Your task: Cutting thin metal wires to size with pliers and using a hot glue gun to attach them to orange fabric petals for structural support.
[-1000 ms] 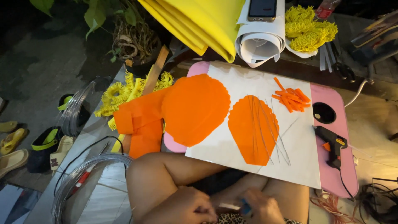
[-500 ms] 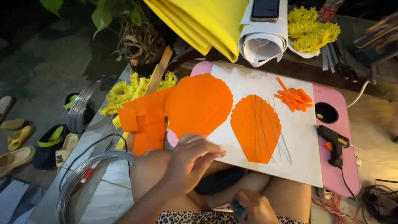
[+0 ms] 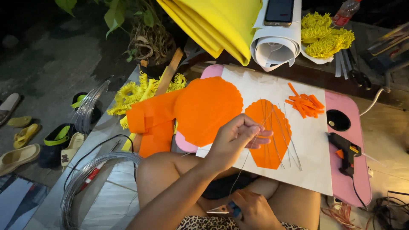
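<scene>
My left hand (image 3: 238,140) pinches a thin metal wire (image 3: 246,159) above an orange petal-shaped foam piece (image 3: 268,132), where several more wires lie. My right hand (image 3: 253,208) rests low by my lap and grips small blue-handled pliers (image 3: 223,208). The foam piece lies on a white sheet (image 3: 306,140) over a pink lap table (image 3: 358,170). A larger scalloped orange foam piece (image 3: 208,108) sits to its left.
Orange foam strips (image 3: 304,102) and a black glue gun (image 3: 345,149) lie on the right of the table. Yellow foam sheets (image 3: 213,21), a white paper roll (image 3: 275,47) with a phone (image 3: 279,10), and wire coils (image 3: 89,174) surround it. Sandals (image 3: 21,136) lie at left.
My left hand has risen from my lap, reached over the orange petal piece and picked up one thin wire. My right hand stays low with the pliers.
</scene>
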